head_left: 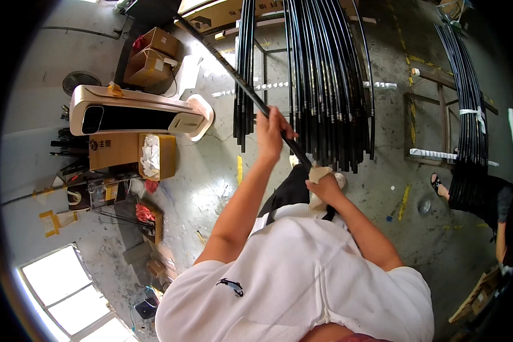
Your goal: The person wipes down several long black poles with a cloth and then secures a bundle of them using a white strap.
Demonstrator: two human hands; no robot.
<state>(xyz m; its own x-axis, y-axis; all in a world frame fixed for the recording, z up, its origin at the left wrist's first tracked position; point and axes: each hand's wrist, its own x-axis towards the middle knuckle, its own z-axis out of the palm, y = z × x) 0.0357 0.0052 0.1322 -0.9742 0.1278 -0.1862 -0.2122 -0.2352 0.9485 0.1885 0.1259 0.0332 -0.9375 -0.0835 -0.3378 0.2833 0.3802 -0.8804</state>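
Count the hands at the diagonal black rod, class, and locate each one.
2: the left hand grips the black rod partway along; the right hand holds a pale, cloth-like piece at its lower end. No other seems hidden there.

Dark characters (102, 144) on left carton (124, 155), top carton (219, 16)

Near the top middle, many long black rods (325, 85) lie side by side on a metal rack (263, 68) with a white twisty bar (382, 85). In the upper right, another rack (442, 107) holds more rods (459, 74), tied with a white strip (477, 115). The gray floor (222, 185) holds both racks, yellow tape (404, 202) and, at left, a box (167, 157).
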